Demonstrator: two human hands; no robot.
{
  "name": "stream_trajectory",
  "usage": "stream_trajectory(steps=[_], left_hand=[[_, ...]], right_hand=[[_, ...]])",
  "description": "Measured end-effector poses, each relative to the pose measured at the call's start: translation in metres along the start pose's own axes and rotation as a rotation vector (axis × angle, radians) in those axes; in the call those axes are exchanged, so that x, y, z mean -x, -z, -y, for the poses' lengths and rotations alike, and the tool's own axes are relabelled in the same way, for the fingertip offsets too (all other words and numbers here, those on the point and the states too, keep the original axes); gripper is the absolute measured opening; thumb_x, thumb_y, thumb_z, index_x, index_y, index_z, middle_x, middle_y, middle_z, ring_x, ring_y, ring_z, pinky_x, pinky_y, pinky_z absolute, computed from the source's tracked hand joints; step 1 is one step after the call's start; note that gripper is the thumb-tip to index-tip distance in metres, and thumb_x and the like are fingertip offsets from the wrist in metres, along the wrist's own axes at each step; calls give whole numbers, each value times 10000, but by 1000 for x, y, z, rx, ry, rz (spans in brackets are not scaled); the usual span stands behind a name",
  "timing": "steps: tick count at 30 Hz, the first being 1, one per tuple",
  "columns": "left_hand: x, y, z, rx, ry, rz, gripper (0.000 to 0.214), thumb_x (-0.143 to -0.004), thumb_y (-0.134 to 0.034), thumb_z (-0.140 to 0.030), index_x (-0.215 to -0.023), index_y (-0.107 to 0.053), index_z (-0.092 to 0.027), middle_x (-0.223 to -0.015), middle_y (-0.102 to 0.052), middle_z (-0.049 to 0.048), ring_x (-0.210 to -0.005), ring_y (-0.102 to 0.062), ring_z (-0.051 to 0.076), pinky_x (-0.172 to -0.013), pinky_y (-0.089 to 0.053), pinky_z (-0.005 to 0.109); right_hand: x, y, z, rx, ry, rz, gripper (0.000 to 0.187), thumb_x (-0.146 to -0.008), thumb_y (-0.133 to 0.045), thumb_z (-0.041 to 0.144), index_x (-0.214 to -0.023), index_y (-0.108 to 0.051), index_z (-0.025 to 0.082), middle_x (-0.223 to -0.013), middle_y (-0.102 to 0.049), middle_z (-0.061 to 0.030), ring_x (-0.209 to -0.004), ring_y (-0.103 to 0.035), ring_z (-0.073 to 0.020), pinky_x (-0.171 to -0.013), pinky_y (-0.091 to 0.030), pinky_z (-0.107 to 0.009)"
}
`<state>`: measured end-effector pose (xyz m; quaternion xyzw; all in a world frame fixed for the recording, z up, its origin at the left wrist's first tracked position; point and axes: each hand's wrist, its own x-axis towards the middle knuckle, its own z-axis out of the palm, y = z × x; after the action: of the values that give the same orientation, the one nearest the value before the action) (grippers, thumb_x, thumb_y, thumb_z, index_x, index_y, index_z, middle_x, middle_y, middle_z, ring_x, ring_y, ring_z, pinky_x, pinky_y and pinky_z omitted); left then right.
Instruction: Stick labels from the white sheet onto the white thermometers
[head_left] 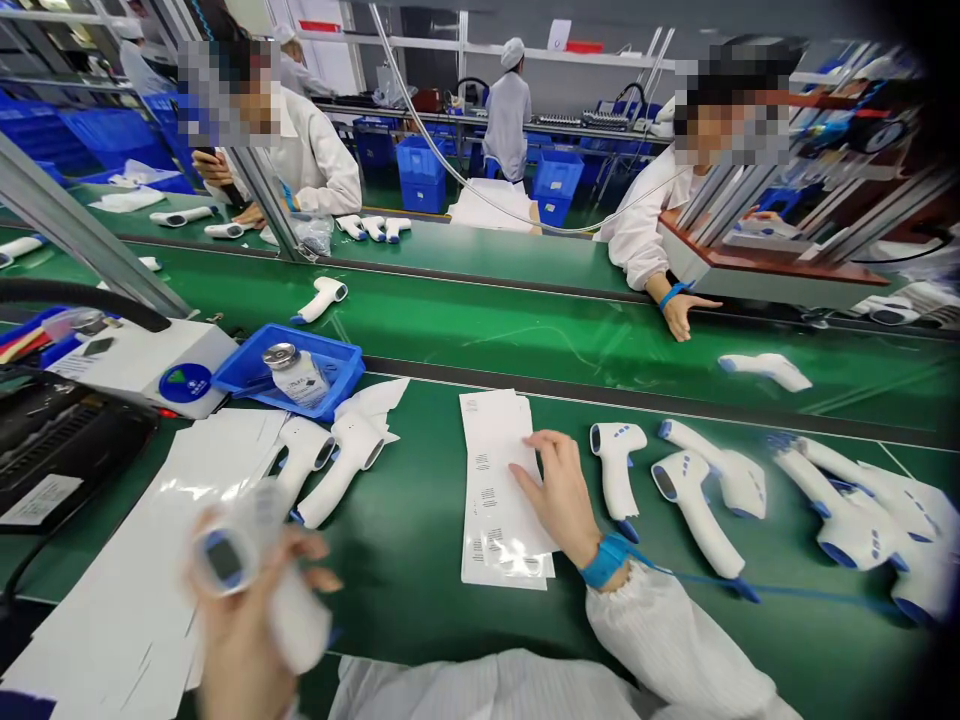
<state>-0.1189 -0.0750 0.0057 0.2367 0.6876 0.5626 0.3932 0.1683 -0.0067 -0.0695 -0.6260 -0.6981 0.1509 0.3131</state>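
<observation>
Low on the left, my left hand is wrapped around a white infrared thermometer with a small dark screen; both are smeared by motion. My right hand, with a blue wrist strap, rests with thumb and fingers apart on the right edge of a stack of printed label sheets. Two more white thermometers lie between my hands, near the blue tray. To the right of my right hand, several others with blue buttons are spread over the green bench, some piled at the far right.
White paper sheets cover the bench at left. Behind them stand a blue tray with a bottle and a white box-shaped device. A green conveyor belt runs across, carrying thermometers. Opposite, two co-workers sit; one's hand reaches over the belt.
</observation>
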Motion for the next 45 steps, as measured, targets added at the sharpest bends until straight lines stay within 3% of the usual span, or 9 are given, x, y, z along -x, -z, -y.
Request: stream_trajectory(steps=[4,7,10,21,27,32,36,40,45], left_hand=[[17,-74,34,176,154,506,762,-815,-678,-364,-1440,-244,-421,-949,-605,-8,-1007,-664,279,-812,-595,432],[20,-108,50,194,191,682,725,-867,-632,-349,-1460,-216,-375,-1103,-614,26,-1132,-620,258,-986,-504,427],[16,-121,59,143,180,763,687,-879,-618,-362,-1455,-244,-347,-1315,-550,67,-1184,-588,253,-1033,-454,405],[15,-127,60,9,19,828,576,-916,-557,-361,-1428,-293,-345,-1495,-365,28,-1216,-547,222,-1084,-386,372],[10,-128,59,-48,-14,824,590,-907,-568,-375,-1431,-300,-342,-1486,-384,28,-1316,-453,252,-1117,-334,393],[5,-130,56,-55,-83,849,577,-902,-571,-337,-1425,-328,-322,-1518,-360,12,-1368,-378,240,-1138,-295,366],[10,-135,54,-24,-33,863,616,-884,-581,-339,-1435,-304,-341,-1509,-349,32,-1261,-486,261,-998,-462,379],[24,-138,61,-9,11,821,647,-870,-588,-402,-1444,-301,-327,-1431,-424,68,-1077,-588,248,-878,-529,362],[32,-140,68,-8,125,847,704,-866,-583,-386,-1473,-227,-356,-1303,-499,81,-599,-541,108,-467,-483,253]], right_hand=[[30,11,10,-113,113,263,93,-912,-556,195,-902,-643,224,-996,-645,-58,-939,-591,-228,-823,-501,-399],[45,8,9,-160,75,254,122,-907,-565,182,-902,-679,224,-994,-665,-62,-940,-603,-233,-803,-512,-397],[48,3,8,-180,62,242,143,-915,-564,199,-915,-703,233,-987,-679,-61,-940,-605,-234,-792,-503,-401],[34,-8,14,-148,33,280,144,-889,-608,210,-786,-701,251,-926,-713,-19,-912,-615,-222,-747,-423,-378],[31,-2,18,-180,115,315,143,-794,-641,100,-722,-608,219,-880,-687,-21,-883,-597,-212,-778,-450,-370],[43,26,35,-366,290,540,215,-722,-582,-2,-740,-584,212,-871,-652,-12,-853,-605,-172,-764,-494,-307],[39,47,48,-628,109,712,154,-752,-607,58,-728,-590,209,-900,-632,-5,-746,-621,-118,-675,-523,-229],[16,47,44,-592,-10,466,99,-844,-573,162,-764,-611,205,-967,-622,-44,-789,-615,-140,-658,-518,-252],[-14,40,32,-420,11,263,77,-832,-617,188,-761,-628,214,-1067,-625,-59,-1048,-594,-217,-913,-473,-371]])
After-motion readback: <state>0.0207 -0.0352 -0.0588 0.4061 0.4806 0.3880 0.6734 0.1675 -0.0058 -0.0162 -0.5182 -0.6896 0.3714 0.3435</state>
